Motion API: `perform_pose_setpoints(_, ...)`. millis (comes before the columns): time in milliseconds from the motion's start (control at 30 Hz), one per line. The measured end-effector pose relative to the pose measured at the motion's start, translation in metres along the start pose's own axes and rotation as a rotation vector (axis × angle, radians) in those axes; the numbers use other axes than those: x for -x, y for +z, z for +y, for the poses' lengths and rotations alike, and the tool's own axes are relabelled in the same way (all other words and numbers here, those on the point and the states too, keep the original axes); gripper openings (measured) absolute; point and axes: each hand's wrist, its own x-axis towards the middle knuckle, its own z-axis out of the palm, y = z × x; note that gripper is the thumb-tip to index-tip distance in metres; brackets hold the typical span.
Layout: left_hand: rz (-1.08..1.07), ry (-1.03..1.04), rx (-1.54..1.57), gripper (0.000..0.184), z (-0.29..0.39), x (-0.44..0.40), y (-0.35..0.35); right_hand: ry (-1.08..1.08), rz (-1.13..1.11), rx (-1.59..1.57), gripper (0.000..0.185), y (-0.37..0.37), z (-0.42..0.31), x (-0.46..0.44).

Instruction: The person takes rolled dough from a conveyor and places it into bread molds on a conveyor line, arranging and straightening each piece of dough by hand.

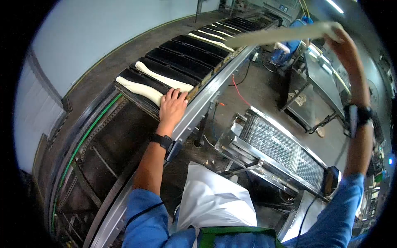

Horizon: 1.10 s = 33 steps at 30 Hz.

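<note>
My left hand [173, 108] lies with fingers spread on the near end of a pale dough strip [138, 89] in a black tray. Beside it, a second dough strip [161, 77] rests in the neighbouring tray [175, 69]. Raised high at the upper right, my right hand [344, 46] is closed around one end of a long pale strip [285, 35] that looks like dough. This strip extends leftward through the air, blurred by motion, its far end in front of the tray line.
Farther along the conveyor, more dough strips [211, 41] lie in black trays. A metal mesh belt [279, 144] stands on the floor to the right. Behind it are a steel table [324, 78] and a person in blue [294, 45]. A metal rail [198, 111] edges the conveyor.
</note>
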Motion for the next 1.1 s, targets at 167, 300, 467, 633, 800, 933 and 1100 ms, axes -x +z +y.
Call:
perform_pose_setpoints(167, -0.011, -0.008, -0.005, 0.029, -0.005, 0.018, -0.013, 0.162, -0.048, -0.813, 0.048, 0.199, 0.017, -0.026)
perform_pose_setpoints(300, 0.066, 0.022, -0.012, 0.028, -0.014, 0.030, -0.017, 0.481, -0.693, -0.308, 0.050, 0.299, 0.018, 0.022)
perform_pose_setpoints(467, 0.054, 0.038, -0.003, 0.028, -0.015, 0.036, -0.024, 0.511, -0.736, -0.231, 0.054, 0.288, 0.061, 0.085)
perform_pose_setpoints(633, 0.022, 0.027, -0.037, 0.029, -0.015, 0.036, -0.026, 0.444, -0.917, 0.141, 0.042, 0.202, 0.124, 0.170)
perform_pose_setpoints(800, 0.034, 0.047, -0.013, 0.030, -0.016, 0.034, -0.029, 0.424, -0.887, 0.700, 0.051, 0.083, 0.228, 0.337)
perform_pose_setpoints(933, 0.043, 0.060, -0.047, 0.030, -0.014, 0.035, -0.027, 0.901, -0.786, 0.995, 0.045, -0.028, 0.218, 0.470)
perform_pose_setpoints(1100, 0.008, 0.050, -0.052, 0.031, -0.011, 0.037, -0.036, 1.176, -0.668, 1.078, 0.041, -0.072, 0.181, 0.539)
